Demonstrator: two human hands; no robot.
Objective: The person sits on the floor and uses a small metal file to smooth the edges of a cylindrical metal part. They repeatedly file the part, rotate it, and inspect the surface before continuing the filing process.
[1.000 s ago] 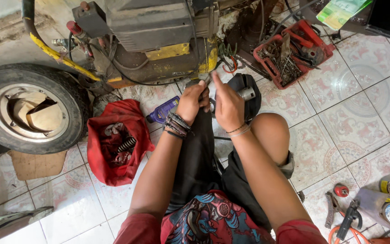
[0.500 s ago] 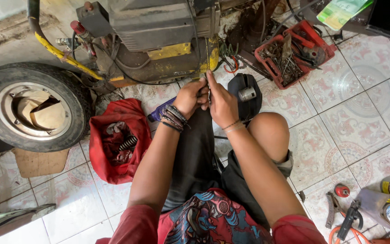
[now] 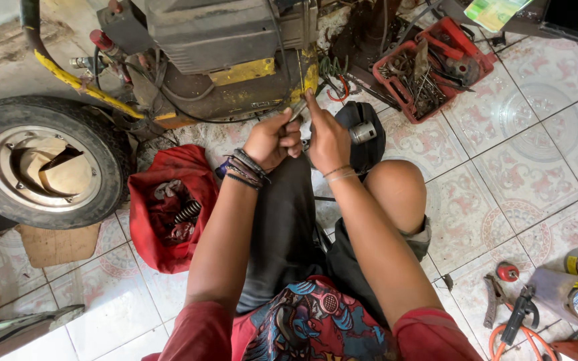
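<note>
Gripping a thin metal wire (image 3: 300,85), both hands (image 3: 302,134) above patterned tiles (image 3: 503,134).

Around the grey-and-yellow machine (image 3: 222,60), colours run warm. A red bag (image 3: 168,214) lies below it to the left, beside a black tyre (image 3: 48,160) with a silver hub. A red tray (image 3: 429,67) sits right of it. The floor tiles (image 3: 536,147) are white with pink floral patterns — the shirt (image 3: 316,327) is red with a blue print.

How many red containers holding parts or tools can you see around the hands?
2: a red cloth bag of springs beside the left hand, and a red plastic tray of tools beyond the right hand. Others may be off-frame.
</note>
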